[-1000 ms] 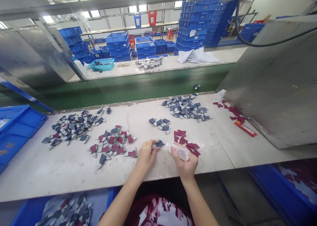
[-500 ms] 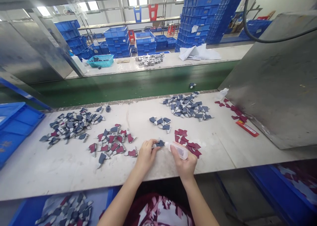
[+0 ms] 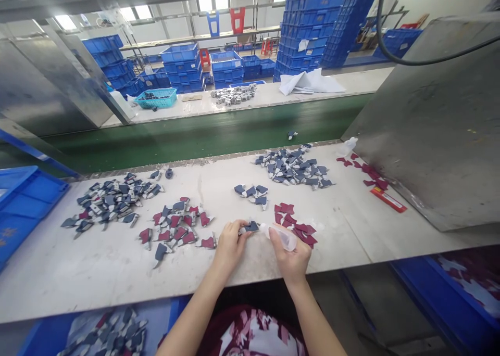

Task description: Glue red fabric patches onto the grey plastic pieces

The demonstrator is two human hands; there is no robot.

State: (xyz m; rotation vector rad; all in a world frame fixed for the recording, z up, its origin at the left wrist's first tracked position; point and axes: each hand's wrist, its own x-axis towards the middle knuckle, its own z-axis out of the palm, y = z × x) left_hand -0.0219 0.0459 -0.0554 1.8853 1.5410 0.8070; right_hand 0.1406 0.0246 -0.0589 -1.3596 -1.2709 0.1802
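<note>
Surface: my long off-white table point(image 3: 332, 241), scuffed, crosses the view. A grey metal panel point(image 3: 429, 137) stands at its right end, and a green strip point(image 3: 187, 140) runs along its far edge. Beyond that rises a tall stack of blue plastic crates point(image 3: 300, 33). A blue plastic bin point(image 3: 31, 210) is at the table's left end.

Stock: a heap of dark blue and whitish-grey pieces point(image 3: 117, 197) lies at left; a second heap of similar pieces point(image 3: 291, 166) lies right of centre, towards the far edge. Nearer me, left of my hands, is a mixed cluster of maroon and dark blue pieces with grey parts point(image 3: 179, 223). A small group of dark blue and grey pieces point(image 3: 252, 193) lies beyond my hands.

Hands: my right hand point(image 3: 292, 254) is closed around a translucent plastic bottle point(image 3: 287, 239), tilted with its tip towards my left hand point(image 3: 231, 244). That one pinches a small dark blue and grey piece point(image 3: 250, 227) between thumb and fingers, just above the near part of the table. The tip is right beside this piece; contact cannot be determined. Flat maroon pieces point(image 3: 285, 209) lie just beyond the bottle, partly hidden by my right hand.
</note>
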